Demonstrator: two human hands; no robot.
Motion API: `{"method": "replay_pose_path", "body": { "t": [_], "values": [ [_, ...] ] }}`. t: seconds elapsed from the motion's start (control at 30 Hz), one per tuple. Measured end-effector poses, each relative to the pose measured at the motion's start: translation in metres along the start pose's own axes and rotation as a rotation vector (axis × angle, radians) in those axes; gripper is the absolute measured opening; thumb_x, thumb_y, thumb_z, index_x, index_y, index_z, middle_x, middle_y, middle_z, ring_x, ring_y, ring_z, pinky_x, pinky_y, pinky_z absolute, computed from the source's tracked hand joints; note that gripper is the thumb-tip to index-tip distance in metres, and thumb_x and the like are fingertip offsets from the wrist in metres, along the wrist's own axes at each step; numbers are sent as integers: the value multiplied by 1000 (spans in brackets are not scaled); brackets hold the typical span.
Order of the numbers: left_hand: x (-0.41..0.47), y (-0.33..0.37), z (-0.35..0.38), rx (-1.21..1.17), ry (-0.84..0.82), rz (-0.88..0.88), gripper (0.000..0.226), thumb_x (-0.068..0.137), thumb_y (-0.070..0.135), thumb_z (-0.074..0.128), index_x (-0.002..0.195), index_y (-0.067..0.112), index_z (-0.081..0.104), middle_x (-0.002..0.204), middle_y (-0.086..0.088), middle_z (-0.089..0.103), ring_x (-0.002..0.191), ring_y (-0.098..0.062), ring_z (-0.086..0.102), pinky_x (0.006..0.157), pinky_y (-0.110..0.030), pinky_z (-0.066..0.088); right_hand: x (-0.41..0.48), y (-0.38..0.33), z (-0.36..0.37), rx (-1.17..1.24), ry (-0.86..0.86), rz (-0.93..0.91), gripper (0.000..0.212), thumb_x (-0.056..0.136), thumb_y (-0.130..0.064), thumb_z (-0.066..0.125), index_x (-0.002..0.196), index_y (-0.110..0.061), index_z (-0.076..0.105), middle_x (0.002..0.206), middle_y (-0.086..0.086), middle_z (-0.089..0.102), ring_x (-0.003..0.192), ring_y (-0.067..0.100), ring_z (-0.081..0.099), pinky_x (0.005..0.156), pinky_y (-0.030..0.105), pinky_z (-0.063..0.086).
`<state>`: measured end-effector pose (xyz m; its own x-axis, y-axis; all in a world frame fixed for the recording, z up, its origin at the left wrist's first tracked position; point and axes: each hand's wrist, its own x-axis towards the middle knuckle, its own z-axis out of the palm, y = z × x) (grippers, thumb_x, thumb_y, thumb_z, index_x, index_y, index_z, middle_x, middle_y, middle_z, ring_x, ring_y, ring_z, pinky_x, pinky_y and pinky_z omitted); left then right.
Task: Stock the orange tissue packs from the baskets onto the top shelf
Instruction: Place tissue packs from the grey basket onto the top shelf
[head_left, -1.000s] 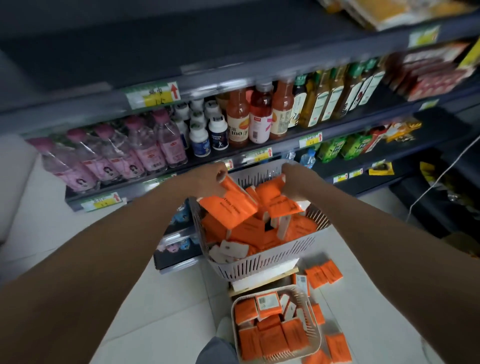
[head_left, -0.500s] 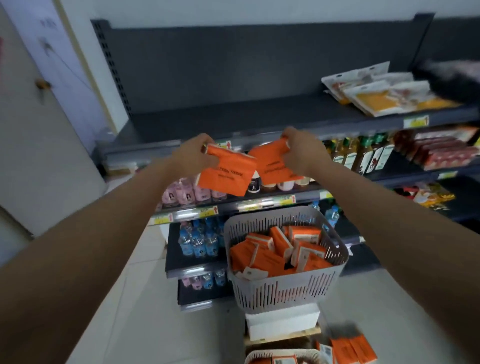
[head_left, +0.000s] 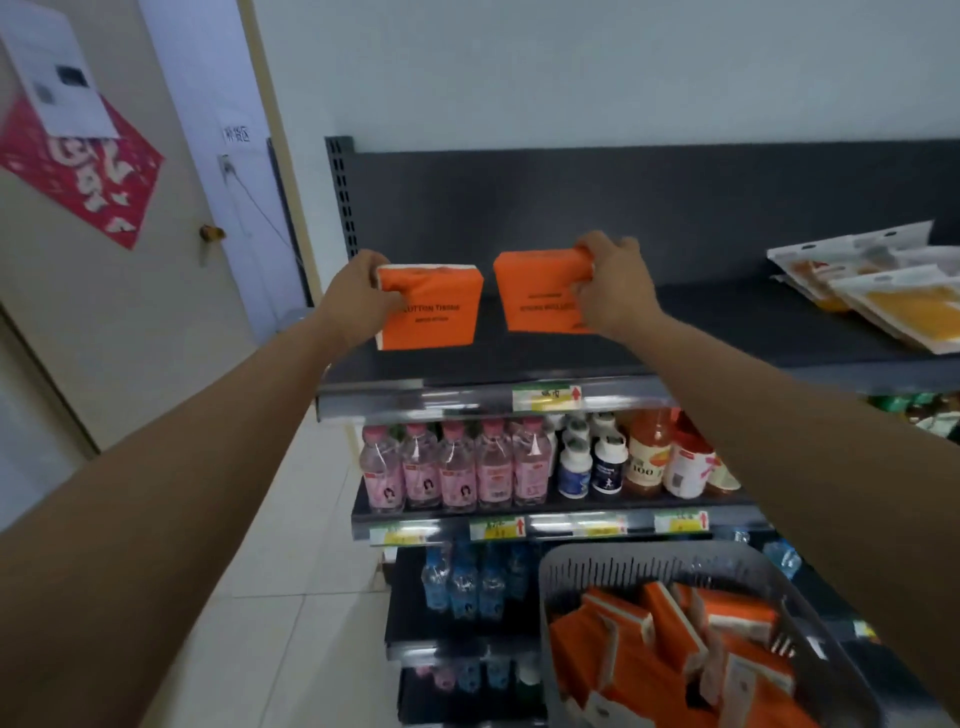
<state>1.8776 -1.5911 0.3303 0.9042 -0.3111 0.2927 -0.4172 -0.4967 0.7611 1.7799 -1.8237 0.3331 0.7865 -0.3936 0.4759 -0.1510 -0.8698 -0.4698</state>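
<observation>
Left hand (head_left: 358, 293), right hand (head_left: 615, 291) — outstretched, gripping.

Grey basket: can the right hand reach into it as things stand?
Probably, but not at once: the right hand grips an orange pack at the top shelf. The grey basket stands below it, open-topped, with nothing covering the packs inside. Once the pack is set down, the way looks free.

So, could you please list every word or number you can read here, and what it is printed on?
"OTTON Tissue": left pack, held by the left hand, thumb covering the start.
"100": juice bottle label.
Blurred: upside-down print on the right pack in the right hand; price tags; wall sign.
</observation>
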Motion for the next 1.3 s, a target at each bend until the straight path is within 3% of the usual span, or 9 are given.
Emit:
{"method": "replay_pose_path", "body": {
  "t": [0.13, 0.27, 0.4, 0.8, 1.03, 1.17, 1.3],
  "values": [
    [66, -34, -4, 19, 23, -35, 42, 87, 3, 55, 127, 7, 43, 105, -7, 48, 97, -22, 48, 79, -31, 40, 63, -5, 47, 21, -14, 50, 40, 92, -5, 43, 130, -15, 43, 125, 17, 36, 80, 26, 47, 72, 33, 44],
    [123, -62, 2, 51, 13, -65, 42, 88, 1, 52, 128, 8, 43, 109, -8, 48, 97, -22, 47, 61, -23, 40, 111, -1, 89, 25, -43, 118, 40, 93, -6, 42, 131, -19, 44, 126, 16, 37, 85, 26, 48, 76, 35, 47],
    [167, -87, 13, 51, -29, -110, 52, 87, -1, 53, 135, 7, 34, 117, -9, 46, 105, -23, 47, 81, -31, 41, 145, 11, 123, 1, -87, 142, 43, 92, -6, 44, 133, -18, 44, 126, 18, 43, 103, 31, 51, 80, 30, 38],
    [231, -127, 39, -3, 4, -170, 43, 86, -3, 53, 125, 3, 35, 108, -7, 46, 98, -20, 47, 81, -33, 44, 200, 26, 173, 95, -184, 199, 46, 94, -3, 44, 137, -19, 42, 133, 17, 39, 108, 29, 52, 80, 28, 40],
    [246, -135, 46, 41, 51, -175, 46, 85, -4, 53, 128, 5, 39, 122, -14, 53, 106, -26, 53, 82, -32, 45, 208, 20, 191, 151, -171, 256, 54, 92, -5, 51, 142, -14, 34, 136, 17, 40, 118, 30, 49, 91, 31, 42],
    [251, -140, 50, 62, 58, -182, 47, 88, 0, 54, 132, 5, 38, 128, -15, 51, 116, -30, 51, 86, -33, 43, 213, 15, 201, 159, -124, 351, 53, 91, -9, 58, 136, -2, 32, 134, 18, 45, 119, 31, 50, 91, 35, 44],
    [257, -143, 53, 61, 92, -195, 37, 89, 8, 58, 123, 3, 42, 117, -14, 54, 105, -27, 52, 81, -32, 42, 216, 11, 210, 158, -62, 434, 48, 90, -13, 60, 128, -1, 34, 131, 20, 48, 116, 34, 53, 91, 39, 46]
  ]
}}
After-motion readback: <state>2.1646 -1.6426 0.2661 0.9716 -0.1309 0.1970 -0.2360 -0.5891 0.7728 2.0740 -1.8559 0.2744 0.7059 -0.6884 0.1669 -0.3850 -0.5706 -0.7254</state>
